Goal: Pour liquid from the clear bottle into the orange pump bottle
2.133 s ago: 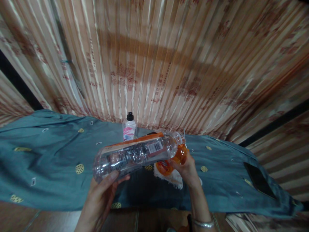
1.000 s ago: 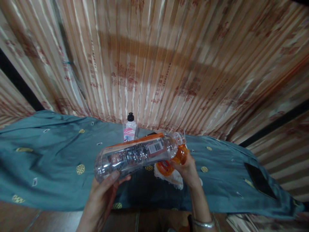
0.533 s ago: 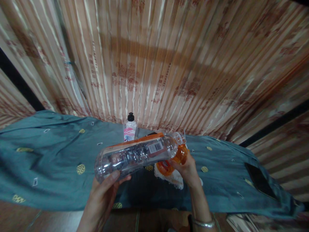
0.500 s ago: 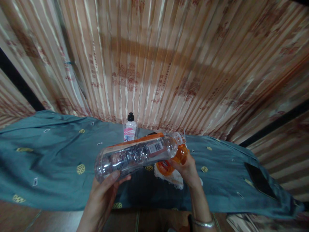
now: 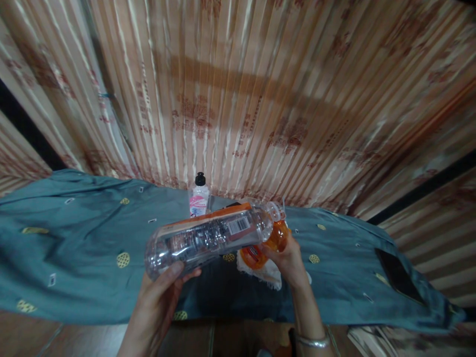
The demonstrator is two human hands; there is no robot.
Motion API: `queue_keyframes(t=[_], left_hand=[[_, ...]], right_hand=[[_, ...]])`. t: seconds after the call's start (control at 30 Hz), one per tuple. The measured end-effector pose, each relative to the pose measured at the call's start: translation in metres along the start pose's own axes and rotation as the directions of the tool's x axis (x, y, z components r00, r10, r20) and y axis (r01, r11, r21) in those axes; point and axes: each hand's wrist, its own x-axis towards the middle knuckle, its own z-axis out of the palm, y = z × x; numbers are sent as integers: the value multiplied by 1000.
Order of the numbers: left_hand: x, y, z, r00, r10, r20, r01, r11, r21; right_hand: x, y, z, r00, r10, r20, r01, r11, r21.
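Observation:
A large clear plastic bottle (image 5: 203, 243) with an orange-edged label and a barcode lies tilted across my view, its neck to the right and slightly higher. My left hand (image 5: 165, 285) is closed round its base end. My right hand (image 5: 286, 258) grips an orange bottle (image 5: 278, 238) with a red label, which stands below the clear bottle's neck. The clear bottle's mouth is over the top of the orange one; whether they touch I cannot tell. Under the orange bottle lies a white fringed cloth (image 5: 266, 276).
Behind the clear bottle stands a white bottle (image 5: 199, 201) with a black cap and pink label. A dark flat phone-like object (image 5: 397, 275) rests at the right on the green patterned tablecloth (image 5: 89, 233). A pleated curtain (image 5: 223, 109) hangs behind the table.
Both hands and both bottles hold nearly the same pose. The whole view has shifted very slightly.

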Motion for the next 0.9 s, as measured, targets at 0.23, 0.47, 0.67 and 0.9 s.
queue_keyframes(t=[0.23, 0.47, 0.67, 0.9], left_hand=[[-1, 1, 2, 1000, -5, -17, 5, 1000, -5], [-2, 2, 4, 1000, -3, -15, 3, 1000, -1], [-1, 2, 3, 1000, -2, -10, 2, 1000, -2], [-1, 3, 3, 1000, 9, 5, -9, 1000, 20]], right_hand=[[0, 0, -1, 1000, -2, -17, 2, 1000, -19], [0, -4, 1, 1000, -8, -14, 8, 1000, -9], [0, -6, 2, 1000, 12, -6, -12, 1000, 1], [-1, -6, 1, 1000, 4, -5, -4, 1000, -31]])
